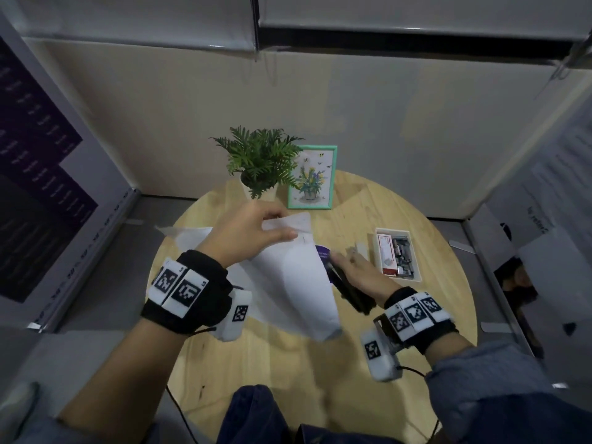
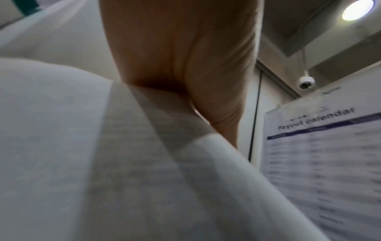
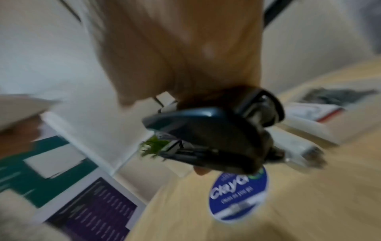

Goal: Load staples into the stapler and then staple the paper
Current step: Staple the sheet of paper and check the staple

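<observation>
Left hand (image 1: pixel 246 232) pinches paper (image 1: pixel 294 283); right hand (image 1: pixel 358 274) grips stapler (image 1: pixel 347 288).

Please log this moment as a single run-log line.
left hand: holds white paper sheets | right hand: grips dark stapler | over round wooden table

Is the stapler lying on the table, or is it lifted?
Lifted: the right hand holds the stapler above the table.

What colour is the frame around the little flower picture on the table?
Mint green: the picture frame shows best in the head view, standing beside the potted plant.
</observation>
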